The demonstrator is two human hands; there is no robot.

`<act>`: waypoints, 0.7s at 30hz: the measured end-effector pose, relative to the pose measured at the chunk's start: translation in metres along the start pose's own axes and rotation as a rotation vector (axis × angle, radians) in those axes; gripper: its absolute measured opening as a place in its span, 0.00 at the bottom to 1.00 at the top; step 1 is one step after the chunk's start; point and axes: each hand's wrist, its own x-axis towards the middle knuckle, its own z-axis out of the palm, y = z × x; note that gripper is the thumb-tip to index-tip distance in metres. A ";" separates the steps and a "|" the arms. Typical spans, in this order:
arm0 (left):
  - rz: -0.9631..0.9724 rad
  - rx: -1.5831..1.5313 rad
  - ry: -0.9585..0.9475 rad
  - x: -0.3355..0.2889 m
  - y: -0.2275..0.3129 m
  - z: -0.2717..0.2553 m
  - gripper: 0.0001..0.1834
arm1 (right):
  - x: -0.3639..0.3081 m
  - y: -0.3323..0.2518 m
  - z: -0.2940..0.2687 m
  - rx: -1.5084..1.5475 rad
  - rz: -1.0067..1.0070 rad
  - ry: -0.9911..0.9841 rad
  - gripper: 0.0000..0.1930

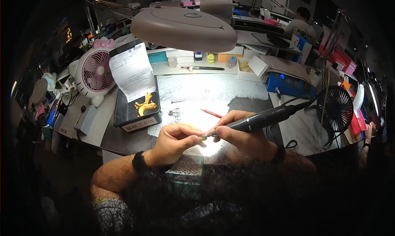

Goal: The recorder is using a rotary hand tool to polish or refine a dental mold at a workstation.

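- Black rotary handpiece [259, 118]: at the centre of the work, its tip pointing to nine o'clock; the right hand [242, 135] closes round it in a pen-like grip.
- Left hand [175, 143]: thumb and forefinger pinch a small pale greenish piece [204, 137] at that tip; too small to identify.
- Bench mat [127, 141]: dark, with a worn silvery patch, glaring white near the hands; a red stick [211, 112] lies at twelve o'clock.
- Room: dim; lamp head [185, 28] at twelve, pink fan [98, 71] at ten, another person [302, 26] at one.
- Writing: at ten o'clock, a black tray [135, 110] with yellow pieces [146, 105] bears a label of characters and digits; its paper sheet [133, 71] shows printed lines and barcodes. At two, a blue box [290, 84] displays lit digits.
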 end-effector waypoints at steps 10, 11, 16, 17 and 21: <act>0.021 -0.089 0.004 0.002 -0.004 0.000 0.03 | -0.002 -0.001 0.001 0.068 -0.009 0.023 0.06; 0.028 -0.097 0.000 0.002 -0.005 0.000 0.03 | -0.002 -0.002 0.001 0.071 -0.009 0.018 0.06; 0.038 -0.117 0.002 0.002 -0.005 0.000 0.02 | -0.001 -0.001 0.001 0.056 0.002 0.022 0.06; 0.037 -0.125 0.003 0.002 -0.004 0.001 0.02 | -0.001 0.000 0.002 0.054 -0.007 0.019 0.06; 0.036 -0.141 0.006 0.002 -0.005 0.001 0.02 | -0.001 0.002 0.002 0.073 -0.020 0.019 0.06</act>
